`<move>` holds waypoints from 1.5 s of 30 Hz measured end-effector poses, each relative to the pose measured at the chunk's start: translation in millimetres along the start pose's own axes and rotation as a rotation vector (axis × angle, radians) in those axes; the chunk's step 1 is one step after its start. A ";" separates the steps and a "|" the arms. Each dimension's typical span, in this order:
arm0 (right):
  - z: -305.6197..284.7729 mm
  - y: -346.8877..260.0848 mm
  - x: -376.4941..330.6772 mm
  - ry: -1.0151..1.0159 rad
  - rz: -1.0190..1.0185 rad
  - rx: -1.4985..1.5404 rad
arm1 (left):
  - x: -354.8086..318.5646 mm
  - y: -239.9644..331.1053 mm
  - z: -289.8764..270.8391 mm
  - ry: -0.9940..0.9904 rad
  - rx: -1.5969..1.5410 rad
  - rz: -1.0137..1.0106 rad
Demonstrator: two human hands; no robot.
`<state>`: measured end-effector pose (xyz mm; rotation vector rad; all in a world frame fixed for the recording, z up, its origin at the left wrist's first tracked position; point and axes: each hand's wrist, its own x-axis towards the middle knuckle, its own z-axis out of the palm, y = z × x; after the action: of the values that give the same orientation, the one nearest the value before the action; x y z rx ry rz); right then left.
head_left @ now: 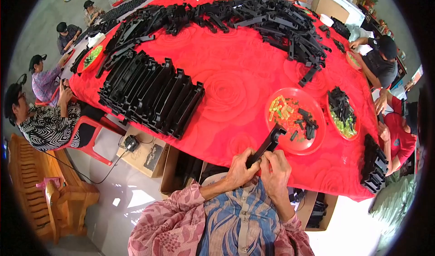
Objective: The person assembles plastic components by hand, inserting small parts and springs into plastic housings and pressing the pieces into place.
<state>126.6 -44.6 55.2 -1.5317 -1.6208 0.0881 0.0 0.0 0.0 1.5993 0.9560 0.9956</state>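
Both hands grip one black bar [267, 146] at the near desk [235, 88] edge, just above the lap. Left hand [239, 169] wraps the bar's lower end; right hand [275, 170] closes on it from the other side, fingers curled tight. Whether a small piece sits under the fingertips can't be told.

Risks, judged:
- bar's top end points at the red plate [295, 121] and nearly reaches its rim; a swing could tip it and scatter the small bits.
- work is held past the desk edge, so anything dropped would go to lap or floor, maybe into the open box [179, 170] below.
- fingers bunched round the lower end; a slip while pressing could pinch them.

Bar look: long, narrow, matte black plastic, rigid, tilted up and away to the right, with a wider blocky head at the far end. Same kind as the stacked rows [152, 92] at left and the loose heap [272, 22] further back. Plate holds yellow, green and black bits; a second plate [343, 113] sits just right of it.
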 end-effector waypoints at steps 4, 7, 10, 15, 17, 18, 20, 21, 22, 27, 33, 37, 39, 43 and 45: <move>5.5 -1.4 4.4 0.035 -0.100 -0.052 | 2.1 -2.5 -0.1 0.049 -0.015 0.058; 4.6 -2.9 -2.2 0.063 -0.170 -0.038 | -5.4 10.3 1.3 0.076 -0.065 0.001; 11.4 8.5 -4.7 0.053 -0.133 -0.026 | 1.2 3.4 2.3 0.090 -0.036 0.059; 16.9 10.3 -2.9 0.116 -0.120 -0.057 | 9.9 9.7 -2.6 0.054 -0.002 0.051; 16.9 4.5 -5.3 0.189 0.172 0.273 | 9.2 7.5 -1.9 0.056 -0.050 0.021; 13.4 3.0 -5.7 0.183 0.176 0.267 | 7.4 5.8 -2.4 0.051 -0.039 0.004; 6.0 -0.3 -3.2 0.128 0.408 0.496 | 4.7 3.7 -1.2 0.054 -0.049 0.004; 4.0 -0.1 -2.5 0.109 0.525 0.609 | 5.0 3.5 -0.6 0.048 -0.053 0.014; 7.1 3.5 -5.2 0.094 0.551 0.597 | 4.9 6.2 -1.2 0.040 -0.040 0.007; 13.1 -4.2 -1.5 0.006 0.512 0.616 | 3.3 8.3 -1.3 0.036 -0.008 0.046; 16.6 -1.7 -3.0 -0.017 0.432 0.398 | 3.7 9.8 -3.6 0.028 0.026 0.072; 17.5 -3.9 2.0 -0.011 0.418 0.360 | 4.6 6.8 -2.4 0.051 0.076 0.136; 22.6 -0.2 2.8 0.044 0.407 0.411 | 4.3 6.6 -2.2 0.058 0.083 0.160; 25.4 7.7 4.5 0.038 0.459 0.540 | 3.7 11.7 -2.4 0.042 0.119 0.099; 26.8 9.9 5.5 0.034 0.488 0.506 | 3.5 12.4 -3.0 0.038 0.121 0.086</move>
<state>118.6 -24.4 36.0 -1.4717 -1.0543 0.6808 -0.1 1.7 13.1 1.7402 0.9963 1.0467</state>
